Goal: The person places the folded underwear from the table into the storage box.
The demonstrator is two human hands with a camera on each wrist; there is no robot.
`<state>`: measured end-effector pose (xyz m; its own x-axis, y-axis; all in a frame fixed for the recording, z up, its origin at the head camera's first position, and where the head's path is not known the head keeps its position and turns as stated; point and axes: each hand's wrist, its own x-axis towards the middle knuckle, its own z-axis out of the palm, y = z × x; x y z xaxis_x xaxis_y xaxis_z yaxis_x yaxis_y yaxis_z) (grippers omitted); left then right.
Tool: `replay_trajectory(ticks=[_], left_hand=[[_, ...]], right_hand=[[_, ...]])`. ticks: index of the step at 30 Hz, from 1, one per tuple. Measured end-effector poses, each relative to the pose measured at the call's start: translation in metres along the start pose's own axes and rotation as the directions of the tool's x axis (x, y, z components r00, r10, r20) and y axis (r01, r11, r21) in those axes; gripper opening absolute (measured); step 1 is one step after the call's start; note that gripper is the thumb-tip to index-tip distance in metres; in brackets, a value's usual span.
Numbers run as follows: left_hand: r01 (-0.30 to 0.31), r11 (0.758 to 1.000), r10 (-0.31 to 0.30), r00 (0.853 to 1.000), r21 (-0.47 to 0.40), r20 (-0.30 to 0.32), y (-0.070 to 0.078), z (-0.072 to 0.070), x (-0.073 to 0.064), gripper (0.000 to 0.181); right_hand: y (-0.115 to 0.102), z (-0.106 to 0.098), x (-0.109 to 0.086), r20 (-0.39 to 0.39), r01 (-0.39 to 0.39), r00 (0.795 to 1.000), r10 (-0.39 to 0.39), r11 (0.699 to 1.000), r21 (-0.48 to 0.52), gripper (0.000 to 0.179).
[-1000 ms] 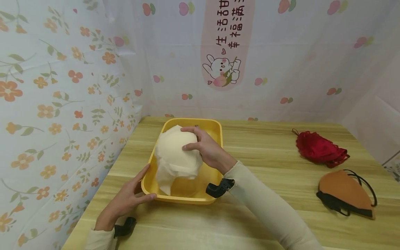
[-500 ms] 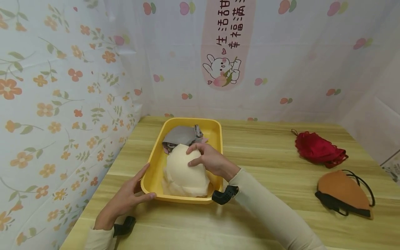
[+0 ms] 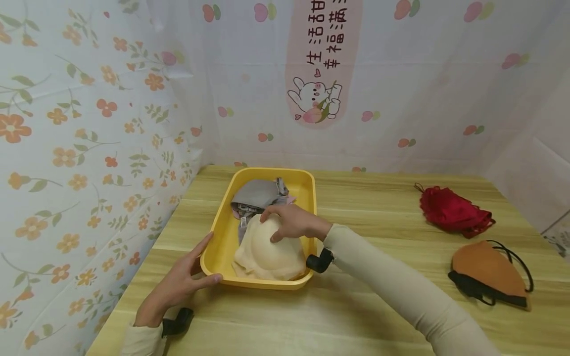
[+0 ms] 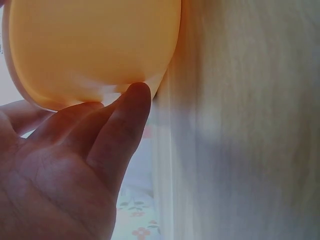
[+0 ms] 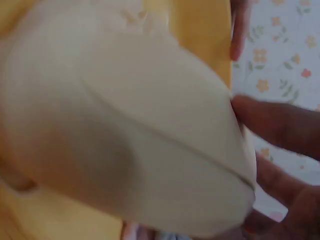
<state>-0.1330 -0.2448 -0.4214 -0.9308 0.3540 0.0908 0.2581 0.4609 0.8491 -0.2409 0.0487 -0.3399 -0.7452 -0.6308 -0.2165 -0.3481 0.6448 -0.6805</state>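
A cream bra (image 3: 269,259) with moulded cups lies in the front part of the yellow tray (image 3: 222,247). My right hand (image 3: 289,221) holds the bra at its upper right edge, thumb on the near side. In the right wrist view the cup (image 5: 150,100) fills much of the picture, with the thumb (image 5: 280,122) at its edge and other fingers partly hidden behind it. My left hand (image 3: 178,284) rests its extended fingers and thumb against the tray's front left corner. Behind the cream bra lies a folded grey garment (image 3: 256,194), apparently another bra, partly covered.
On the wooden table (image 3: 365,207) to the right lie a red lacy bra (image 3: 454,210) and, nearer, a folded orange one (image 3: 487,269) with black trim and straps. A floral cloth wall (image 3: 89,163) stands on the left and another behind the table.
The right hand has brought the cream bra nearer and down into the tray's front part, uncovering the grey garment behind. The left hand stays at the tray's corner.
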Motion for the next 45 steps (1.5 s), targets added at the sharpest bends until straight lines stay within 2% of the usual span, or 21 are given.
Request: replay_trajectory(ticks=[3, 6, 8, 12, 16, 21, 28, 33, 40, 45], left_hand=[[0.012, 1.0, -0.012, 1.0, 0.006, -0.002, 0.001, -0.001, 0.0, 0.097], [0.023, 0.999, -0.023, 1.0, 0.022, -0.004, 0.0, -0.001, 0.0, 0.097], [0.033, 0.999, -0.032, 0.999, 0.025, -0.008, -0.001, 0.0, 0.001, 0.097], [0.022, 0.999, -0.022, 1.0, 0.028, -0.008, -0.002, 0.0, 0.003, 0.097], [0.006, 1.0, -0.006, 1.0, 0.023, -0.004, -0.001, -0.001, 0.004, 0.097], [0.008, 1.0, -0.008, 1.0, 0.008, -0.008, 0.0, -0.001, 0.002, 0.097], [0.036, 0.999, -0.037, 0.999, -0.01, -0.01, -0.004, 0.001, 0.0, 0.097], [0.037, 0.999, -0.037, 0.999, -0.003, -0.017, -0.006, 0.002, 0.002, 0.097], [0.043, 0.999, -0.043, 0.999, 0.001, -0.006, -0.004, 0.0, 0.002, 0.097], [0.031, 0.999, -0.031, 0.999, 0.004, -0.004, -0.005, 0.0, 0.001, 0.097]], right_hand=[[-0.006, -0.007, 0.006, 0.058, 0.013, 0.998, -0.002, 0.98, -0.197, 0.046], [-0.011, -0.01, 0.011, 0.123, 0.026, 0.992, 0.019, 0.936, -0.352, 0.048], [-0.014, -0.008, 0.013, 0.161, 0.037, 0.986, 0.034, 0.907, -0.42, 0.049], [-0.018, -0.004, 0.016, 0.2, 0.043, 0.978, 0.062, 0.876, -0.481, 0.045], [-0.016, -0.002, 0.018, 0.183, 0.04, 0.982, 0.056, 0.874, -0.484, 0.04], [-0.013, -0.006, 0.018, 0.174, 0.054, 0.984, 0.027, 0.894, -0.445, 0.037], [-0.01, -0.018, 0.009, 0.184, 0.132, 0.981, -0.063, 0.911, -0.39, 0.044], [-0.003, -0.031, -0.002, 0.157, 0.17, 0.98, -0.123, 0.925, -0.339, 0.045], [0.024, -0.059, -0.025, 0.075, 0.154, 0.987, -0.143, 0.975, -0.163, 0.039], [0.051, -0.086, -0.043, -0.061, 0.091, 0.994, -0.095, 0.994, -0.068, 0.041]])
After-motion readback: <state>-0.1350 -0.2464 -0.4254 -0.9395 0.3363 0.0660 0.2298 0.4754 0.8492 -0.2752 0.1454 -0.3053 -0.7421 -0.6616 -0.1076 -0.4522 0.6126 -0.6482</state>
